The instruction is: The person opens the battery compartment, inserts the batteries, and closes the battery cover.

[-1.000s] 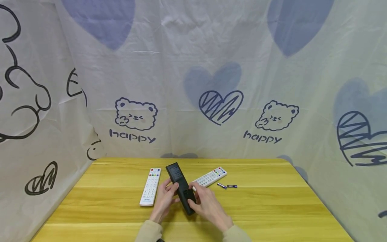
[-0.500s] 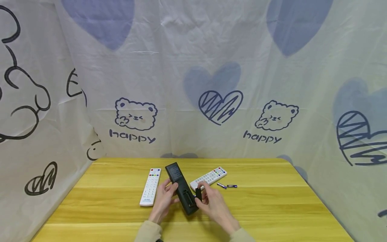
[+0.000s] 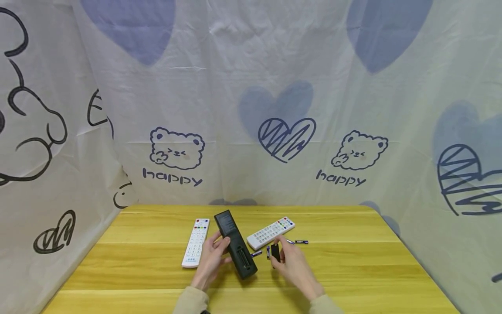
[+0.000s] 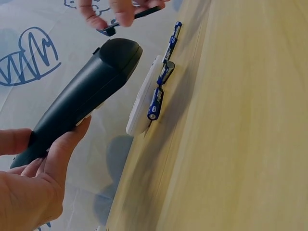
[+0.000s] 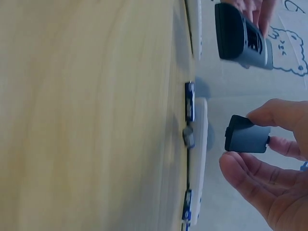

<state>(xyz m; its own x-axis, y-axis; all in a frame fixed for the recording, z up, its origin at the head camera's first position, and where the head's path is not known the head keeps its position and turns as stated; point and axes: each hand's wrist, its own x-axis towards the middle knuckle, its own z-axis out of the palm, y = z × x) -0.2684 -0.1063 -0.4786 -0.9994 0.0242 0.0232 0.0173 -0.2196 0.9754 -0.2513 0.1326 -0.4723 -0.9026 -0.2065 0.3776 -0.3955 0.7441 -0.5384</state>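
So we've got the black remote (image 3: 232,240) in our left hand (image 3: 211,261), just below the centre of the frame, back side up with its battery bay (image 3: 245,258) open. The fingers are pinching it: thumb on the near edge, the others tucked round the side and underneath, with the bay end sticking out past them toward lower right. Our right hand (image 3: 296,265), right of that, is pinching the black battery cover (image 3: 276,253) by its edges between fingertips, well clear of the bay. One battery (image 3: 256,253) lies between remote and cover, a second battery (image 3: 268,252) just left of the cover. Two white remotes, left one (image 3: 195,244) and right one (image 3: 270,233), lie on the worktop (image 3: 372,261).
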